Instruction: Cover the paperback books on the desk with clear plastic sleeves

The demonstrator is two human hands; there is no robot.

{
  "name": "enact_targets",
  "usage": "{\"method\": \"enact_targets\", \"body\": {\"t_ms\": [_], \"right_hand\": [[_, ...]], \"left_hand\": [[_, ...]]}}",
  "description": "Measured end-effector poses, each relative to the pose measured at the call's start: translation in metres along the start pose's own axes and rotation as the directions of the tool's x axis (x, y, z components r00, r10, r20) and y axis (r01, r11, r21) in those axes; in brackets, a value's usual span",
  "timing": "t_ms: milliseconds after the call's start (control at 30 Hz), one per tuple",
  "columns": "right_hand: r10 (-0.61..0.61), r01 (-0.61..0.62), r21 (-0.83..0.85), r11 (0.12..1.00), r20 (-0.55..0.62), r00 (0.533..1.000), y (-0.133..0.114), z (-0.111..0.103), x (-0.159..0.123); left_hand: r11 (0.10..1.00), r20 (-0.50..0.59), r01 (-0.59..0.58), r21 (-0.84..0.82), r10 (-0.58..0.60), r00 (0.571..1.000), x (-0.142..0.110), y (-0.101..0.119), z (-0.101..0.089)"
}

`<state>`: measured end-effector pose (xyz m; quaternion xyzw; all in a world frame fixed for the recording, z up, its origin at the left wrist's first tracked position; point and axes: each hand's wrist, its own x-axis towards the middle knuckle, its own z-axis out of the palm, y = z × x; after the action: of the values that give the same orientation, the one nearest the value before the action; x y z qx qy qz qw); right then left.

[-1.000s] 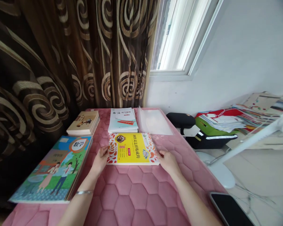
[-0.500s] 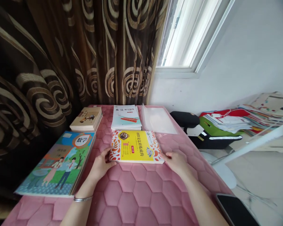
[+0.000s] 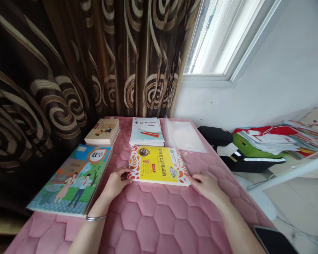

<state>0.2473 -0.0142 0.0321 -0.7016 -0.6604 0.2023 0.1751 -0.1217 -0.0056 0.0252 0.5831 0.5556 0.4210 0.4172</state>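
A yellow book (image 3: 159, 165) with orange-and-white patterned ends lies flat on the pink quilted cover, turned sideways. My left hand (image 3: 117, 181) is closed at its left end, fingers and thumb at the near corner. On the opposite side, my right hand (image 3: 205, 185) pinches the near right corner; its fingertips are partly hidden. Just beyond the yellow book sits a stack of white calligraphy books (image 3: 146, 130). To the left are a pile of large blue-green mathematics textbooks (image 3: 71, 180) and, behind it, a stack of small tan books (image 3: 102, 131).
Clear plastic sleeves (image 3: 184, 134) lie at the back right of the pink surface (image 3: 153, 218). A phone (image 3: 274, 240) rests at the near right edge. Beyond that edge are a white lamp arm (image 3: 288, 174) and piled papers (image 3: 267, 139). A patterned curtain (image 3: 116, 60) hangs behind.
The camera has turned slightly left, so the scene sits further right. Both hands stay on the yellow book; the left fingers have drawn in around its near corner.
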Motion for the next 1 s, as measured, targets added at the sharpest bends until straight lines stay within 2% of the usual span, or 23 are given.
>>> {"method": "enact_targets", "body": {"t_ms": [67,133,233,333,433,533,600,767,867,1000], "right_hand": [[0.002,-0.004,0.102,0.995,0.018,1.000,0.004,0.000,0.001],[0.056,-0.060,0.244,0.968,0.027,0.998,0.009,0.000,0.002],[0.178,-0.177,0.434,0.883,0.039,0.983,0.015,-0.002,0.004],[0.189,-0.193,0.501,0.844,0.058,0.980,0.018,-0.008,0.002],[0.054,-0.076,0.434,0.898,0.061,0.997,0.017,-0.013,-0.005],[-0.068,0.032,0.295,0.955,0.111,0.991,0.010,-0.013,-0.012],[-0.072,0.049,0.177,0.983,0.128,0.989,0.001,-0.010,-0.015],[-0.087,0.090,-0.042,0.995,0.057,0.995,-0.023,-0.006,-0.012],[-0.079,0.085,-0.128,0.988,0.054,0.995,-0.026,-0.006,-0.011],[-0.072,0.080,-0.177,0.981,0.049,0.996,-0.023,-0.004,-0.010]], "left_hand": [[0.994,0.034,0.049,-0.097,-0.046,0.998,-0.001,0.000,-0.001],[0.983,0.043,0.086,-0.163,-0.080,0.996,-0.001,0.000,-0.003],[0.979,0.020,0.125,-0.162,-0.124,0.992,0.000,0.001,-0.006],[0.985,0.003,0.128,-0.114,-0.129,0.992,0.000,0.001,-0.008],[0.994,-0.027,0.096,-0.061,-0.098,0.995,0.001,-0.001,-0.007],[0.997,-0.084,0.081,0.012,-0.079,0.993,0.000,0.001,-0.003],[0.995,-0.111,0.073,0.064,-0.066,0.992,-0.002,0.004,0.000],[0.980,-0.179,0.022,0.197,0.014,0.984,-0.006,0.012,0.008],[0.973,-0.195,0.020,0.229,0.026,0.980,-0.005,0.014,0.009],[0.979,-0.200,0.057,0.195,-0.017,0.980,-0.003,0.015,0.006]]}}
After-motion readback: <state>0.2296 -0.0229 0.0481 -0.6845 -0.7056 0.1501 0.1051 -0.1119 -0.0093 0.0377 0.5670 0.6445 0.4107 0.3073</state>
